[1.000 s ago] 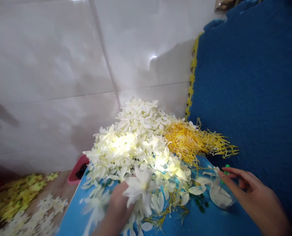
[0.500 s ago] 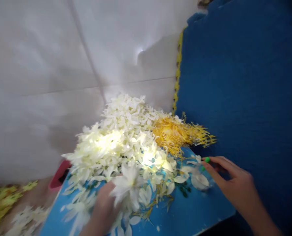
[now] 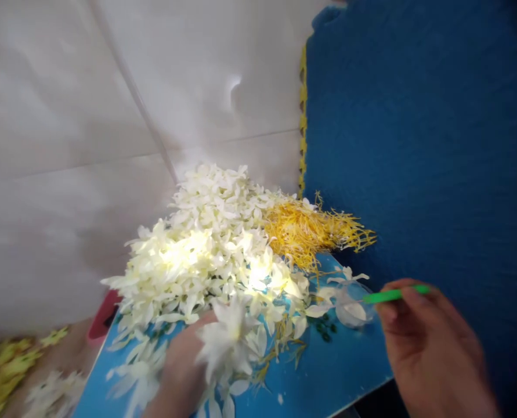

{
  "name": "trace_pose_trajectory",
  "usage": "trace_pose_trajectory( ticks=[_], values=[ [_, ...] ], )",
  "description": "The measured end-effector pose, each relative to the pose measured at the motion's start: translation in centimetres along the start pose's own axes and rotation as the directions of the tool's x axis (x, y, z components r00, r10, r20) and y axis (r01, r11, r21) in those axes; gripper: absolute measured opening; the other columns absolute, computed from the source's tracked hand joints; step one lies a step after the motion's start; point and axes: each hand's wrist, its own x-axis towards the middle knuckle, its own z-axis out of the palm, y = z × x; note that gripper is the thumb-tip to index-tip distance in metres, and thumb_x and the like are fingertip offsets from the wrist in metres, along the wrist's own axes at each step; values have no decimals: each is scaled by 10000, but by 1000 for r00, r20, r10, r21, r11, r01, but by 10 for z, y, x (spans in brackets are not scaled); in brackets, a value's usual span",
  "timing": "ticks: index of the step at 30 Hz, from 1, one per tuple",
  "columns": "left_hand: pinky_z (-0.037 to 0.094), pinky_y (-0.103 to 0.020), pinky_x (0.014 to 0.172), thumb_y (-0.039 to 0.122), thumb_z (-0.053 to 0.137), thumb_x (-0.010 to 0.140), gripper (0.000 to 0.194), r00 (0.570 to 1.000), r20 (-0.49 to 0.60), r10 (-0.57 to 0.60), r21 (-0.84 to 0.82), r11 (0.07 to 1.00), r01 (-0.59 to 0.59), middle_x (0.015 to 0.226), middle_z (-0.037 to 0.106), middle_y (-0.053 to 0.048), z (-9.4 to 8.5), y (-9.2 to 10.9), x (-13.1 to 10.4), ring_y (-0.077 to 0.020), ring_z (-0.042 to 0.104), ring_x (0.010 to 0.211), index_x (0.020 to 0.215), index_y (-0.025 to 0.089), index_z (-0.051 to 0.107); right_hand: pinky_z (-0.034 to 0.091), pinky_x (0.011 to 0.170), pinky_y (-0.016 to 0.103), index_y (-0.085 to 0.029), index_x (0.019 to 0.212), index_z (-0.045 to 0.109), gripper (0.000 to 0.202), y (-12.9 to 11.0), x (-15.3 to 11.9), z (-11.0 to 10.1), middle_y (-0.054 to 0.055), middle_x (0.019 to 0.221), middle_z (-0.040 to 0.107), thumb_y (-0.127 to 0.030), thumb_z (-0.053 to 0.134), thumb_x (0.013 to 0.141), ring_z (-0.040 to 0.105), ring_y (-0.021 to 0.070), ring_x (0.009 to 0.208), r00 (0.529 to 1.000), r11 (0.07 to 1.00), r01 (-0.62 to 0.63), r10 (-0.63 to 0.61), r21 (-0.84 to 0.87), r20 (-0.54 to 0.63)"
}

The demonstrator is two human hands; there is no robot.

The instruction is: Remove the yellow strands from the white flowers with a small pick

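Note:
My left hand (image 3: 184,363) is closed around a white artificial-looking flower (image 3: 227,331), whose layered petals face upward. Its fingertips are hidden behind the petals. To the right, my right hand (image 3: 434,348) pinches a slim bright green stick-like tool (image 3: 395,294), its thin tip pointing left. Just beyond that tip is a small clear dish (image 3: 362,319) with a white petal showing at it. A large heap of loose white flowers (image 3: 219,226) rises behind my left hand, and yellow thread-like strands (image 3: 299,229) lie against its right side.
Everything rests on a light blue tabletop (image 3: 323,380). Small dark green pieces (image 3: 325,332) lie near the dish. A pink container (image 3: 101,319) stands at the left, with yellow flowers (image 3: 6,368) and white flowers (image 3: 55,392) below. A dark blue mat (image 3: 415,151) fills the right.
My right hand has drawn back from the dish and turned, bringing the green tool lengthwise into sight. My left hand keeps the flower in nearly the same place. The view has shifted slightly.

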Motion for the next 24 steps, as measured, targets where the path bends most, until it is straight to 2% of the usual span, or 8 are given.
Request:
trace_pose_trajectory(
  ticks=[3, 7, 13, 24],
  values=[
    [592, -244, 674, 260, 456, 963, 214, 996, -12, 93, -49, 994, -93, 719, 744, -51, -5, 8, 9, -183, 738, 748, 899, 208, 654, 562, 529, 127, -225, 738, 738, 281, 22, -21, 18, -30, 702, 690, -338, 917, 552, 627, 79, 570, 963, 970, -240, 236, 21, 128],
    [615, -285, 756, 198, 467, 970, 161, 985, -52, 162, -89, 982, -166, 755, 741, -101, -6, 10, 11, -198, 742, 812, 957, 140, 616, 571, 525, 104, -208, 694, 724, 319, 40, -35, 36, -50, 654, 687, -306, 953, 494, 632, 65, 531, 912, 916, -392, 374, 88, 170],
    [622, -302, 781, 152, 495, 956, 137, 985, -43, 167, -111, 979, -171, 778, 744, -145, -6, 13, 14, -214, 744, 847, 957, 98, 621, 604, 544, 152, -200, 724, 726, 329, 52, -39, 41, -37, 684, 707, -280, 950, 497, 666, 100, 565, 884, 890, -451, 437, 60, 169],
    [621, -323, 806, 134, 494, 955, 130, 988, -35, 151, -123, 980, -155, 801, 752, -159, -7, 14, 13, -224, 744, 906, 995, 103, 614, 611, 563, 159, -191, 741, 721, 307, 60, -38, 38, -41, 727, 706, -262, 937, 535, 672, 97, 586, 876, 884, -464, 450, 50, 173]
  ],
)
